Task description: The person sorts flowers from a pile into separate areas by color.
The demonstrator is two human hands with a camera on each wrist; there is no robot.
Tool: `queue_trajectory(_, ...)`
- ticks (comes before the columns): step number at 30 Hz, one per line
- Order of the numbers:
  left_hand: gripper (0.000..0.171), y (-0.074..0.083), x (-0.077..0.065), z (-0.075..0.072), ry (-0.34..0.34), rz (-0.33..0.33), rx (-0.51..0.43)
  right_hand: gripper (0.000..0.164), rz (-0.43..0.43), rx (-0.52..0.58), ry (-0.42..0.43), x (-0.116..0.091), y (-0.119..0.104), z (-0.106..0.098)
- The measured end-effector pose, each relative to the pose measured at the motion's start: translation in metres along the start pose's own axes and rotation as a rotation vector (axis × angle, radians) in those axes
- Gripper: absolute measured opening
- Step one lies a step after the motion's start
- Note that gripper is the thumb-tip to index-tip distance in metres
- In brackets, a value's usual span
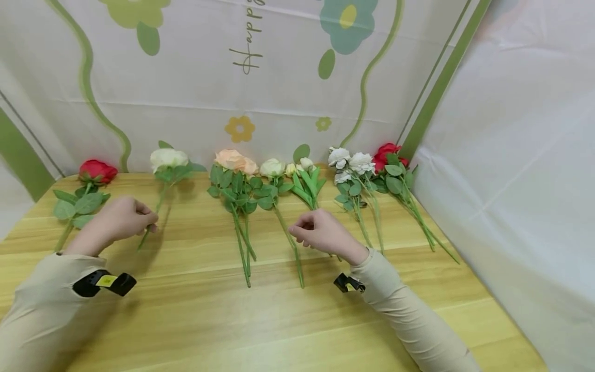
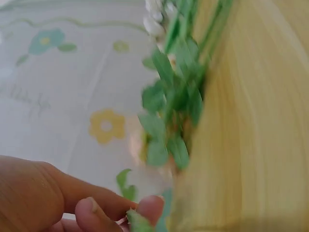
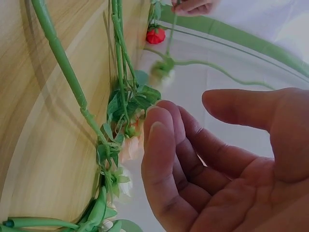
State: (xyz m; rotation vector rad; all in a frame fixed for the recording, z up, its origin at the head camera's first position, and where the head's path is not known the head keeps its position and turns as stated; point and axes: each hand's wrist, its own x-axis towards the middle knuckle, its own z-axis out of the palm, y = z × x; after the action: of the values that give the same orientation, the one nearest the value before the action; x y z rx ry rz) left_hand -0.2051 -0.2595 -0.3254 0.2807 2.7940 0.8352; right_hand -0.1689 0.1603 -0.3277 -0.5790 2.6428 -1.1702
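My left hand (image 1: pixel 122 219) pinches the green stem of a white rose (image 1: pixel 169 158), whose bloom stands up at the back left of the table. In the left wrist view, thumb and fingertips meet on a bit of green stem. My right hand (image 1: pixel 327 233) hovers over the table with nothing in its grasp, fingers loosely bent and thumb apart from them in the right wrist view. Nearest to it lie a cream rose (image 1: pixel 272 168) with a long stem and white tulips (image 1: pixel 307 165) with bright green leaves, partly hidden by the hand.
Peach roses (image 1: pixel 235 161) lie mid-table. One red rose (image 1: pixel 97 171) is at the far left, beyond the left wrist. White flowers (image 1: pixel 361 163) and another red flower (image 1: pixel 387 155) lie at right. A printed cloth (image 1: pixel 186 93) hangs behind the wooden table (image 1: pixel 260 330).
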Motion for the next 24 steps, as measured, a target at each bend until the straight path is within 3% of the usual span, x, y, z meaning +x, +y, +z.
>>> queue_trajectory(4, 0.037, 0.025, -0.008, 0.006, 0.070, 0.040, -0.017, 0.019, 0.006, 0.008, 0.011, -0.001, -0.001, 0.001)
queue_trajectory(7, 0.041, 0.044, -0.015, 0.014, 0.123, 0.086, -0.093, 0.018, 0.004, 0.022, 0.033, -0.001, -0.003, 0.003)
queue_trajectory(12, 0.039, 0.073, -0.025, 0.040, 0.154, 0.179, -0.362, 0.021, -0.027, 0.071, 0.091, -0.001, -0.007, 0.008)
queue_trajectory(17, 0.028, 0.098, -0.031, 0.079, 0.116, 0.268, -0.618, 0.026, -0.095, 0.172, 0.131, -0.004, -0.015, 0.019)
queue_trajectory(20, 0.024, 0.108, -0.037, 0.093, 0.108, 0.330, -0.659, 0.028, -0.136, 0.223, 0.114, -0.006, -0.022, 0.026)
queue_trajectory(24, 0.021, 0.116, -0.043, 0.101, 0.141, 0.383, -0.654, 0.027, -0.189, 0.286, 0.082, -0.008, -0.033, 0.032)
